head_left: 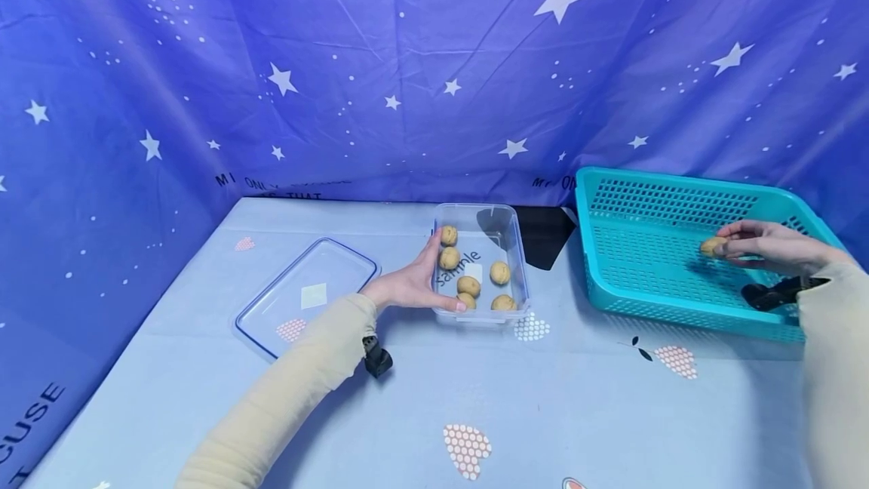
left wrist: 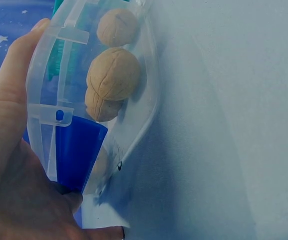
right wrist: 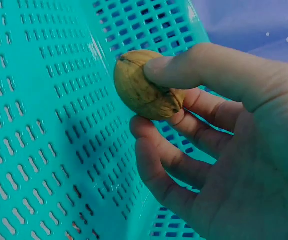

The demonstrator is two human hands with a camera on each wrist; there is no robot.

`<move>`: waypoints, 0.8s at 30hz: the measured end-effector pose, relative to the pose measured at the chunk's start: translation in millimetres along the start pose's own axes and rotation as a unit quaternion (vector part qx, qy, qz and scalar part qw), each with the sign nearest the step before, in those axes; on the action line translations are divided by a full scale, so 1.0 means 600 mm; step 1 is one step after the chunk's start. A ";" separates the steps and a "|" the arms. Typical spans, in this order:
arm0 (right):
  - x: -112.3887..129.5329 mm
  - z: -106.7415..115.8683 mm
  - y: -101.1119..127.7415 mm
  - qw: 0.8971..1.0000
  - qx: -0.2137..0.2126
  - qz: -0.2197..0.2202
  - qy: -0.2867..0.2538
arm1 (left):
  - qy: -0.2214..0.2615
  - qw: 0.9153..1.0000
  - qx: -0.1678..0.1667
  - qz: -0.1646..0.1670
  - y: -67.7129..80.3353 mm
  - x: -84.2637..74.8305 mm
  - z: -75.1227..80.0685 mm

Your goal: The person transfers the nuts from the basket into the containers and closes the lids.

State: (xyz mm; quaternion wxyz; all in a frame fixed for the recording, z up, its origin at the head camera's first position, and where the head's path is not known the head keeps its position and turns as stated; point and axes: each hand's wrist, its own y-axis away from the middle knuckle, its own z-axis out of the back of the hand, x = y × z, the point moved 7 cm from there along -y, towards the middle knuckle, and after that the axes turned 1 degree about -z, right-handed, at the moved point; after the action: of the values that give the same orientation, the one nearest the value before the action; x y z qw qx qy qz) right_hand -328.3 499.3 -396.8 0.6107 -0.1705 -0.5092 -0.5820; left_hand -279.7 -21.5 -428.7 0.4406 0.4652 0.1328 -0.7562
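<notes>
My right hand (head_left: 767,244) pinches a walnut (right wrist: 144,85) between thumb and fingers, just above the floor of a turquoise plastic basket (head_left: 652,312). In the right wrist view the thumb lies on top of the brown shell. My left hand (head_left: 414,281) grips the near left corner of a clear plastic container (head_left: 521,262), thumb along the front and fingers on the left side. Several walnuts (head_left: 500,272) lie inside that container, along its left side and toward the near right. The left wrist view shows walnuts (left wrist: 114,75) through the clear wall.
A clear lid with a blue rim (head_left: 247,308) lies flat on the table, left of the container. Between container and basket lies a black patch (head_left: 543,236). A blue star-printed curtain (head_left: 407,59) hangs behind and at the sides of the table (head_left: 543,413).
</notes>
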 end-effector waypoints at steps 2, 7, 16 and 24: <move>0.003 -0.001 -0.001 1.000 -0.019 -0.006 0.020 | 0.000 1.000 -0.001 -0.002 0.000 0.000 0.000; 0.019 -0.011 -0.002 0.997 -0.033 0.001 0.067 | 0.000 1.000 -0.001 -0.002 0.000 -0.001 0.000; 0.081 -0.037 -0.002 0.997 -0.035 0.029 0.069 | -0.001 1.000 -0.004 -0.003 0.001 -0.001 0.001; 0.108 -0.059 -0.008 0.994 -0.034 0.030 0.100 | -0.008 1.000 -0.003 -0.005 -0.001 0.000 0.000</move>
State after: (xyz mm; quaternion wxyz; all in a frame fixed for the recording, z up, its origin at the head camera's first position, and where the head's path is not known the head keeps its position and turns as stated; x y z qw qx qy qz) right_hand -330.1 434.8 -360.5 0.6693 -0.1479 -0.4202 -0.5946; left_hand -280.1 -21.2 -429.2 0.4389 0.4574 0.1341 -0.7617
